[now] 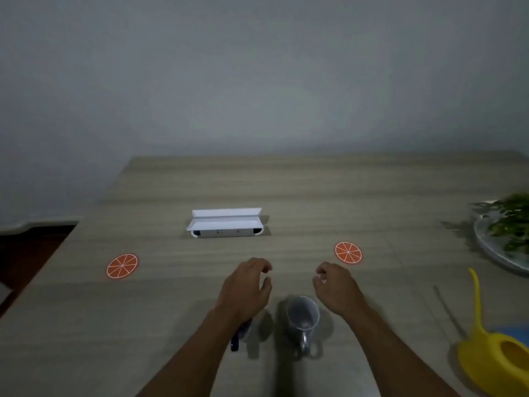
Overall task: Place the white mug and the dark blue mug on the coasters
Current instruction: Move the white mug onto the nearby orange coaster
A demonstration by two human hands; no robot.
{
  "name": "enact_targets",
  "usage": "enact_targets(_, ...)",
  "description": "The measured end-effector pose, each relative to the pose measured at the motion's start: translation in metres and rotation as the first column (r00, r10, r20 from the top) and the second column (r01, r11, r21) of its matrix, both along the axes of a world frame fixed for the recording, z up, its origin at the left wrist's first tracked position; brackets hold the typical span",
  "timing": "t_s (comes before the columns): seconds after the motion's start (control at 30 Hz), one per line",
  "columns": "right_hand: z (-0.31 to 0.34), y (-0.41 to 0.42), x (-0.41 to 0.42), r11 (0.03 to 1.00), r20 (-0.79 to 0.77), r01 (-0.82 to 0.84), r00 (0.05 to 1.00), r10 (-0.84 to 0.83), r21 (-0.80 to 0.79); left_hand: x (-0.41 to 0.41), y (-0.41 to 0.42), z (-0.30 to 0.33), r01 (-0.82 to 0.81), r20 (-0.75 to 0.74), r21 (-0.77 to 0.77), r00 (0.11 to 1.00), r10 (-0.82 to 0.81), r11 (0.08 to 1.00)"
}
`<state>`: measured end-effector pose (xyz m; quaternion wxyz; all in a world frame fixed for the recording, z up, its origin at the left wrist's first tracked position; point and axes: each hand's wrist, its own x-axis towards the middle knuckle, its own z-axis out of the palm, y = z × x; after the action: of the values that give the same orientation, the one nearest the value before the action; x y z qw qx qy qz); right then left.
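The white mug (303,316) stands upright near the table's front edge, its handle toward me. The dark blue mug (239,338) sits just left of it, mostly hidden under my left forearm; only its handle and a bit of its side show. My left hand (246,287) hovers above and beyond the blue mug, fingers curled and apart, holding nothing. Right of the white mug, my right hand (335,287) hovers likewise empty. Two orange-slice coasters lie flat: the left coaster (122,266) far to the left, the right coaster (348,252) just beyond my right hand.
A white open box (226,223) lies at the centre of the wooden table (286,181). A yellow watering can (492,356) stands at the front right, with a potted plant on a plate (506,233) behind it. The table's left edge drops to a dark floor.
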<state>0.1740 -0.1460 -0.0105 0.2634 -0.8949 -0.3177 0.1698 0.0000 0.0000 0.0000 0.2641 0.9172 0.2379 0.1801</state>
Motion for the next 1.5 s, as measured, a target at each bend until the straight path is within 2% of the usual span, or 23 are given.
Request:
enact_targets(0.17,-0.037,-0.029,-0.03,0.985,-0.194,0.17,0.966,-0.172,-0.026,-0.008,-0.035,-0.041,0.024,-0.018,-0.152,0.999,-0.027,0.988)
enact_targets(0.3,-0.072,-0.044,-0.054,0.94,-0.371,0.342,0.873,-0.318,0.001,-0.011,-0.061,-0.071,0.061,-0.033,-0.228,0.997,-0.07,0.972)
enact_targets(0.57,-0.117,-0.054,-0.075,0.929,-0.529,0.37,0.794,-0.299,0.03,-0.021,-0.076,-0.106,0.031,-0.249,-0.348,0.96,-0.125,0.937)
enact_targets(0.63,-0.122,-0.054,-0.076,0.924,-0.557,0.38,0.777,-0.293,0.045,-0.02,-0.074,-0.112,0.054,-0.27,-0.333,0.951,-0.15,0.941)
enact_targets(0.83,-0.127,-0.056,-0.073,0.911,-0.594,0.399,0.76,-0.264,0.106,-0.016,-0.066,-0.152,0.109,-0.531,-0.154,0.829,-0.175,0.982)
enact_targets(1.0,-0.127,-0.058,-0.068,0.871,-0.615,0.469,0.733,-0.292,0.145,0.002,-0.065,-0.155,0.104,-0.553,-0.109,0.82,-0.147,0.989)
enact_targets(1.13,-0.128,-0.067,-0.058,0.854,-0.549,0.497,0.762,-0.343,0.156,0.025,-0.061,-0.16,0.04,-0.554,-0.091,0.828,-0.084,0.995)
enact_targets(1.27,-0.128,-0.076,-0.046,0.837,-0.502,0.511,0.785,-0.363,0.194,0.057,-0.05,-0.16,-0.014,-0.55,-0.115,0.833,-0.052,0.993)
enact_targets(1.4,-0.13,-0.078,-0.028,0.819,-0.479,0.535,0.786,-0.391,0.209,0.103,-0.042,-0.169,-0.039,-0.603,-0.154,0.796,-0.063,0.987)
enact_targets(1.5,-0.131,-0.074,-0.01,0.812,-0.467,0.547,0.784,-0.41,0.206,0.127,-0.045,-0.179,-0.073,-0.641,-0.038,0.767,0.032,0.997)
